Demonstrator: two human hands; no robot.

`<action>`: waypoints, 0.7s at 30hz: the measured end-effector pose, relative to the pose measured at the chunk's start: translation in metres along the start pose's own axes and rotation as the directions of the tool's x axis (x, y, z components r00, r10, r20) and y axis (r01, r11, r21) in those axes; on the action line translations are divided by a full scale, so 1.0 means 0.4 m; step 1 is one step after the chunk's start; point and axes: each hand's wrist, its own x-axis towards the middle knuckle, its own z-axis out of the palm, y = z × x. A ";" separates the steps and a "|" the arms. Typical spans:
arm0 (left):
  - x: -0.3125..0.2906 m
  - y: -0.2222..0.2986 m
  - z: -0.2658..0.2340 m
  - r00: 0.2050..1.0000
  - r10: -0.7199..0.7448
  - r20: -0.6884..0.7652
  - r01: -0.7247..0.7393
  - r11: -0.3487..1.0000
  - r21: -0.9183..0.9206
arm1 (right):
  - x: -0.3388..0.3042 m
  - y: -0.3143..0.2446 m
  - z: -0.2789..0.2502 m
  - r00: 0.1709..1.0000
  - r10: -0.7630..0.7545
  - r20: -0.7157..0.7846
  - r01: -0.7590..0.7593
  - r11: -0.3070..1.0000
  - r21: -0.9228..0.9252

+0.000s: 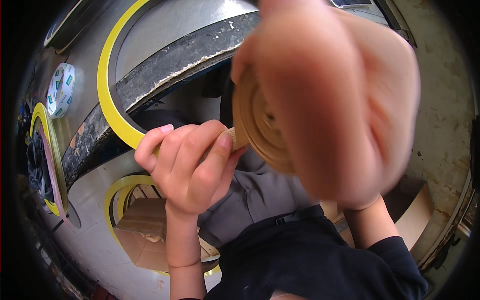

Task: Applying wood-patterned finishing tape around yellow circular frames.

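My right hand [340, 100] is raised close to the camera, large and blurred by motion. It is closed around a roll of tan tape [260, 125], whose wound side faces left. From the roll a short strip of tape [241, 139] runs to my left hand [187, 165], which pinches it between thumb and fingers. The outer fingers of that same hand are curled over the rim of a large yellow ring [103, 85] with a dark inner side. The ring rises up and away past the metal table edge. Its far right part is hidden or out of view.
A white patterned tape roll [61, 90] rests on the metal tabletop [90, 65] at left. Another yellow-rimmed ring [37, 112] holds dark material at far left. Below, more yellow rings [112, 192] surround a cardboard box [142, 225]. The worn dark table edge [175, 65] curves ahead.
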 end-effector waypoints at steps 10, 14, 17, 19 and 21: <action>0.029 0.039 -0.020 0.971 -0.223 0.087 0.228 0.972 -0.048 | 0.053 0.068 0.025 0.998 0.037 -0.048 -0.037 0.999 0.010; -0.027 0.036 -0.059 0.987 -0.151 -0.046 0.154 0.985 0.082 | 0.054 0.071 0.027 0.996 0.048 -0.072 -0.047 0.999 0.012; -0.104 0.087 -0.080 0.984 -0.176 0.027 0.177 0.981 -0.078 | 0.065 0.083 0.025 0.995 0.053 -0.085 -0.051 0.999 0.019; -0.160 0.140 -0.005 0.793 -0.483 0.372 0.605 0.546 -0.580 | 0.078 0.083 0.040 0.994 0.053 -0.094 -0.050 0.998 0.032; -0.130 0.142 0.064 0.404 -0.459 0.791 0.626 -0.491 -0.605 | 0.065 0.075 0.036 0.993 0.056 -0.107 -0.052 0.998 0.037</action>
